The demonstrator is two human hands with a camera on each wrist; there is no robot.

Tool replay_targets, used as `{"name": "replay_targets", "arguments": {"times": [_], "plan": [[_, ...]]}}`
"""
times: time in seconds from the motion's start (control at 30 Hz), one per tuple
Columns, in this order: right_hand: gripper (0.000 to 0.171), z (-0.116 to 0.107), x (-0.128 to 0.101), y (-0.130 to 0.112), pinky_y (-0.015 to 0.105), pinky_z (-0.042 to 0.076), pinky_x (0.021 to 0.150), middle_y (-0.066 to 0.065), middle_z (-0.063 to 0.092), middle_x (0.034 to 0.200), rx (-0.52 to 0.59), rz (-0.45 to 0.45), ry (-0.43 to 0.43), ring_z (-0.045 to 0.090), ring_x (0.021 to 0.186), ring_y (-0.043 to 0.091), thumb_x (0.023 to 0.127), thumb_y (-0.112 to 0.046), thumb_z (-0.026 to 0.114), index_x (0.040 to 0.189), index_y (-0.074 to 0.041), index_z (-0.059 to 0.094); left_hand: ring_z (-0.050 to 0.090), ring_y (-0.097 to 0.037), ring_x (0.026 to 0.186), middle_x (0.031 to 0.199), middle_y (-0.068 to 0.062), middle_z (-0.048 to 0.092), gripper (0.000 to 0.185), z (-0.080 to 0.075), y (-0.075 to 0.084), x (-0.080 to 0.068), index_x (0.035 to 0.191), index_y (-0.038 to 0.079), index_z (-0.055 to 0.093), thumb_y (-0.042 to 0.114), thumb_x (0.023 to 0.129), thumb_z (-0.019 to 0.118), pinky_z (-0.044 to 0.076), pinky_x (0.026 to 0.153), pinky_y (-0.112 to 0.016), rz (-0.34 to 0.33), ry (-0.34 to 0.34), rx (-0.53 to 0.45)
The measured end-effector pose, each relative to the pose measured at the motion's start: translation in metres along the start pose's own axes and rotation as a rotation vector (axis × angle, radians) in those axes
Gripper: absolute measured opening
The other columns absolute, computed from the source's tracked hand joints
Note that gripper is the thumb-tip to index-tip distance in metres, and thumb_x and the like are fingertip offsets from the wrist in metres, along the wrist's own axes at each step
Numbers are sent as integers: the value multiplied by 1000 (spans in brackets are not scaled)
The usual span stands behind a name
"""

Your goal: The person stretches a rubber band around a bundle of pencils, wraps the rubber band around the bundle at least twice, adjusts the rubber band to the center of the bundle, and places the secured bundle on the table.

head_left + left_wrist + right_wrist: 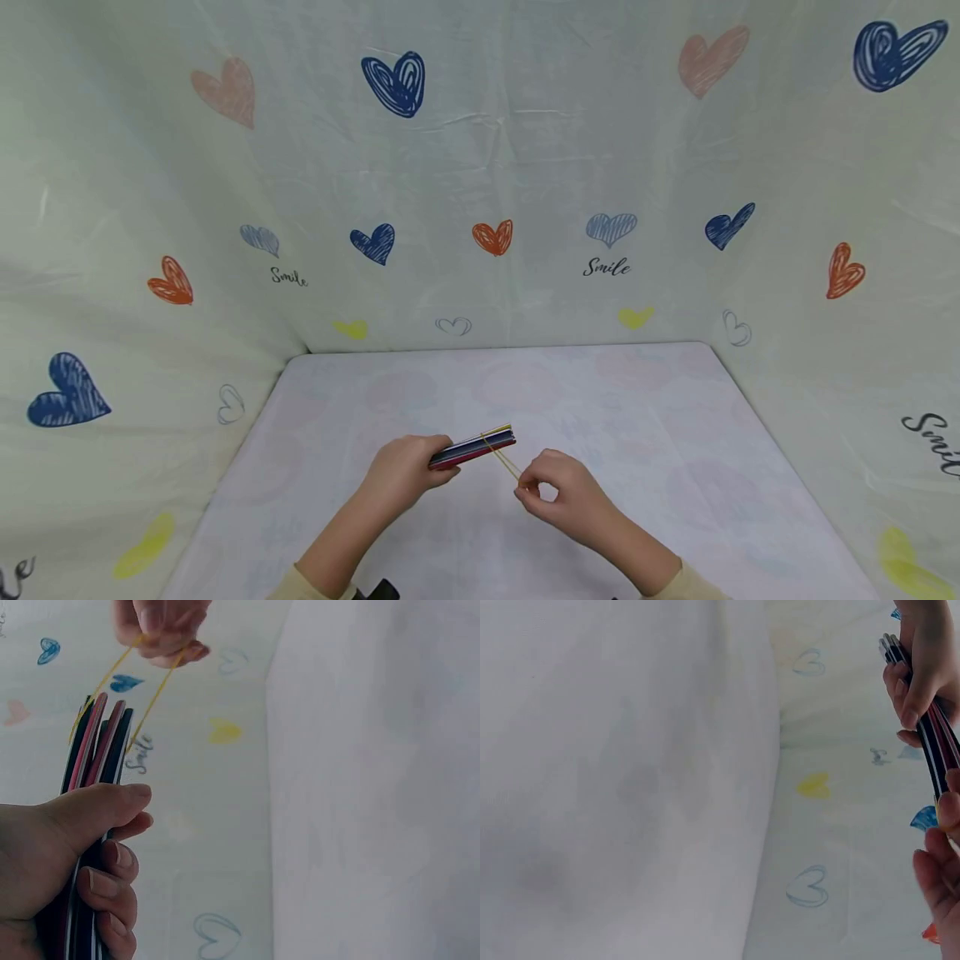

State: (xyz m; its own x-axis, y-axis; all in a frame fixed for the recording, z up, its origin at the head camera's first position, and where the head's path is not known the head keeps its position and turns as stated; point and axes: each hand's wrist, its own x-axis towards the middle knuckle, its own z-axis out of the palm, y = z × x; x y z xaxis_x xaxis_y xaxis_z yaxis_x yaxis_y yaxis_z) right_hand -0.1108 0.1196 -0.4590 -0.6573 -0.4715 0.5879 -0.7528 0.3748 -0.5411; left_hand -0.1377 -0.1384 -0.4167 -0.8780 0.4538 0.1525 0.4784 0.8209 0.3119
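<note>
My left hand (pixel 405 471) grips a bundle of thin coloured sticks (pixel 474 447), pink, black and dark blue, held flat above the white table (pixel 615 400). A yellow rubber band (pixel 504 457) loops round the bundle's far end. My right hand (pixel 562 493) pinches the band and stretches it away from the sticks. In the left wrist view the bundle (pixel 97 746) rises from my left hand (pixel 67 862), and the band (pixel 154 697) runs up to the right hand's fingers (pixel 161 630). The right wrist view catches the bundle (pixel 926 727) at its right edge.
The table is covered with a pale cloth. A cream backdrop printed with hearts (pixel 393 82) and the word "Smile" closes it in on the left, back and right.
</note>
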Motion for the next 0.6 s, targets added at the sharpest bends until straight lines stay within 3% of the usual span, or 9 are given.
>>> {"name": "replay_targets", "arguments": {"times": [0.17,0.27,0.33,0.47,0.6], "plan": [[15,-4,6,-2,34,44,89,-14,57,74,-21,-383,-42,55,97,17,81,-9,73,80,-19,62,48,-5,57,67,12,59,17,4,-2,1,83,17,67,26,79,81,41,54,-27,-51,-40,-21],[11,-3,12,-8,35,44,93,-11,61,81,-8,-564,-101,58,96,17,82,-7,70,86,-16,65,48,-5,58,67,12,58,18,9,0,2,83,16,67,27,80,81,41,55,-27,-54,-92,-34],[13,-2,15,-13,29,46,91,-9,65,86,6,-624,-140,60,91,13,83,-5,66,91,-15,68,47,-5,57,66,13,57,17,13,2,3,83,15,67,27,80,80,41,54,-26,-50,-127,-48],[33,-4,21,-23,20,47,85,-3,71,100,5,-688,-200,63,92,7,82,2,52,105,-10,73,45,-4,55,63,15,54,16,22,9,3,82,16,68,25,80,80,39,52,-25,-22,-169,-67],[33,-7,27,-31,12,45,78,-1,69,114,-121,-791,-232,65,93,1,91,2,51,110,-11,74,44,-3,53,61,16,52,16,28,17,4,78,18,66,24,80,80,38,51,-24,14,-200,-67]]}}
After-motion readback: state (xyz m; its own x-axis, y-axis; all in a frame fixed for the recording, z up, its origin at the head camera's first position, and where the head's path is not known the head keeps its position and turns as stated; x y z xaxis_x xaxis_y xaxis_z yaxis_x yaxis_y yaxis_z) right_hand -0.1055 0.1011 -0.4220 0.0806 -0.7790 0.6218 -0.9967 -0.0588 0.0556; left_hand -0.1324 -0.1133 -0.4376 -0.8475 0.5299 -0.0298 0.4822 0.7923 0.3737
